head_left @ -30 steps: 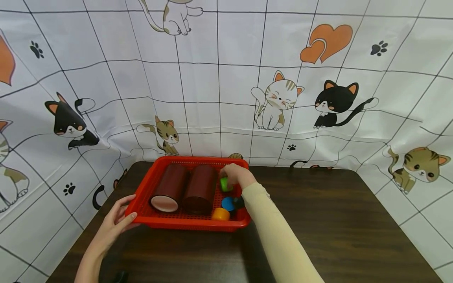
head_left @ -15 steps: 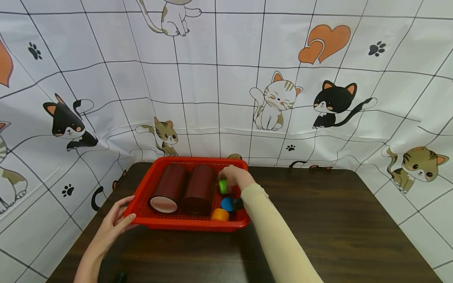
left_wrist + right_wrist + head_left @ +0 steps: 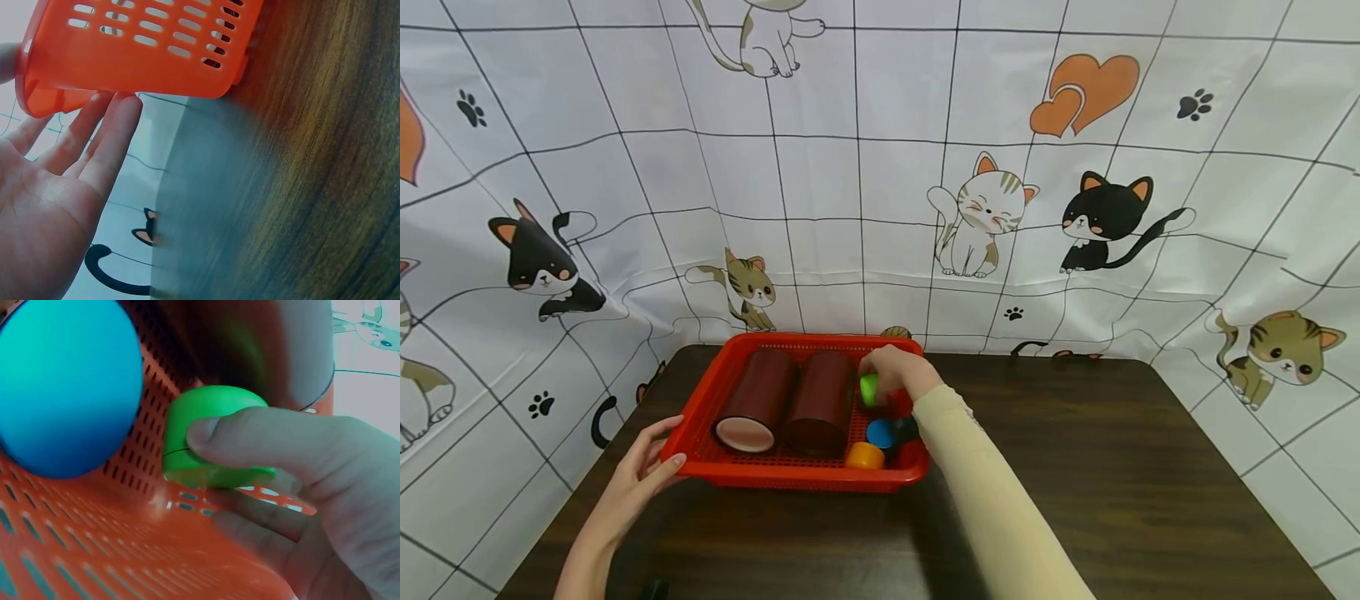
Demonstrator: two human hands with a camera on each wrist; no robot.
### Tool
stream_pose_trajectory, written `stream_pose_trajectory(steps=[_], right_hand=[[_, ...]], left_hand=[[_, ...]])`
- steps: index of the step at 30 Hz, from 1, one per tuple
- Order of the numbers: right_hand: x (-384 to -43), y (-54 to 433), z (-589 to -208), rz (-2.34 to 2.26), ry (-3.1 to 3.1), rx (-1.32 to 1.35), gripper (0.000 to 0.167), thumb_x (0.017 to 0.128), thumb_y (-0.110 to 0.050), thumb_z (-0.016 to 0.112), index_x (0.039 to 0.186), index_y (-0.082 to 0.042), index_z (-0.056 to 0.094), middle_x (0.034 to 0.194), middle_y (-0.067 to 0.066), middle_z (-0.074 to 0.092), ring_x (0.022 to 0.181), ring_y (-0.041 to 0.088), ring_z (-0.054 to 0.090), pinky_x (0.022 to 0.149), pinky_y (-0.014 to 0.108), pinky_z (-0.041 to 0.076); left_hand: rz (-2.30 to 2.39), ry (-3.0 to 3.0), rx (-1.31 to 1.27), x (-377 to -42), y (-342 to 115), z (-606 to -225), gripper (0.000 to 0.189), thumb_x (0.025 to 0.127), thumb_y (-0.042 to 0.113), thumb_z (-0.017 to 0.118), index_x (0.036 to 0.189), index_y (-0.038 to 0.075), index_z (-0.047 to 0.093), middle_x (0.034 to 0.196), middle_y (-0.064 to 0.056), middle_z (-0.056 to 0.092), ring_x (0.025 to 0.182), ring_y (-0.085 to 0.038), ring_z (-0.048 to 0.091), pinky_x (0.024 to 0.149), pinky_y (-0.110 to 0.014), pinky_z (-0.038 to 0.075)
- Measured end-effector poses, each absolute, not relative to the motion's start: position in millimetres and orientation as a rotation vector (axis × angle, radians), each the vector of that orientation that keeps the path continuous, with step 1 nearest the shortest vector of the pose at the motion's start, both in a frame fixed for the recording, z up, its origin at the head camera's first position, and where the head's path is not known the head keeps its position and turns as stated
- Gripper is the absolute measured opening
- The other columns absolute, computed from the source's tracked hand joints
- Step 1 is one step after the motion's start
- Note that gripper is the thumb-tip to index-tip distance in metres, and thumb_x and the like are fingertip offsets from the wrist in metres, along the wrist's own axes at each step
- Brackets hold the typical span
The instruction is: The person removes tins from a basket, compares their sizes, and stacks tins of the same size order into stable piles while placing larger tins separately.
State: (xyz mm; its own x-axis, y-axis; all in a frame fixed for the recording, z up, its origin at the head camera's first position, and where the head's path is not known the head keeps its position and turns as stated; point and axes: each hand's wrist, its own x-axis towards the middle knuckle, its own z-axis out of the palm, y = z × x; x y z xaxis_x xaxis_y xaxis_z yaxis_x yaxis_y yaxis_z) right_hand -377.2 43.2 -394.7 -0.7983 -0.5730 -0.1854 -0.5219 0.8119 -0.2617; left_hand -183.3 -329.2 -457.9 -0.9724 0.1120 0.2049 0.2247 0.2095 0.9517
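Thumb and fingers of your right hand (image 3: 897, 369) are clamping the squat green plastic cylinder (image 3: 209, 402) across its axis, inside the red perforated plastic basket (image 3: 797, 476), right half; your left hand (image 3: 634, 473) is holding the near-left corner.

On the counter (image 3: 1060, 450), before the backdrop (image 3: 865, 183), sits the basket (image 3: 805, 473), left grip (image 3: 636, 483) at its near-left corner; inside, a left cylinder (image 3: 760, 387) beside a right cylinder (image 3: 822, 396); right of these, back to front, canister (image 3: 206, 407) in the right grip (image 3: 895, 371), middle piece (image 3: 880, 433), then front piece (image 3: 864, 456)
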Motion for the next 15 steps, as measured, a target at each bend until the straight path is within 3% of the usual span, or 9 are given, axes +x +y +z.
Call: stream_pose_trajectory(steps=[9, 15], right_hand=[[-375, 46, -377, -0.323, 2.727, -0.886, 0.049, 0.08, -0.012, 0.078, 0.126, -0.018, 0.062, 0.115, 0.004, 0.063, 0.099, 0.018, 0.053, 0.073, 0.026, 0.049], [-377, 49, -367, -0.353, 2.712, -0.93, 0.052, 0.082, -0.013, 0.078, 0.131, -0.016, 0.06, 0.124, 0.007, 0.063, 0.102, 0.02, 0.054, 0.075, 0.026, 0.047]], left_hand=[[-1.914, -2.372, -0.316, -184, -328, -459, 0.056, 0.102, 0.005, 0.05, 0.152, 0.006, 0.025, 0.123, 0.018, 0.059, 0.105, 0.002, 0.065, 0.081, -0.022, 0.059], [-1.941, -2.348, -0.344, -184, -329, -459, 0.055, 0.102, 0.003, 0.049, 0.152, 0.006, 0.026, 0.124, 0.017, 0.06, 0.105, 0.0, 0.066, 0.081, -0.022, 0.059]])
